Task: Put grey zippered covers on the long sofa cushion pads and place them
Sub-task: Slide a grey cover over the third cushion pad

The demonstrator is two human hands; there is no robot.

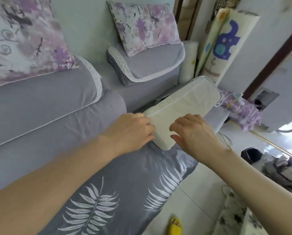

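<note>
Left hand [130,131]: fingers are curled round the near left edge of the long cream fabric cushion pad [184,106]. Right hand [196,131]: fingers are loosely bent and spread over the pad's near end, nothing held; contact cannot be told. The pad's long axis is directed away from the hands, up and right. Its near end is seated at the grey leaf-printed fabric cover [124,184]. Left of the pad, the lilac-grey upholstered sofa [57,116] is found close alongside; right of it, pale tiled floor [192,209].

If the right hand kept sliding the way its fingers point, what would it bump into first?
Most likely the near end of the white cushion pad, just ahead of the fingertips of the right hand; depth is unclear. Just beyond is the left hand, gripping that end.
</note>
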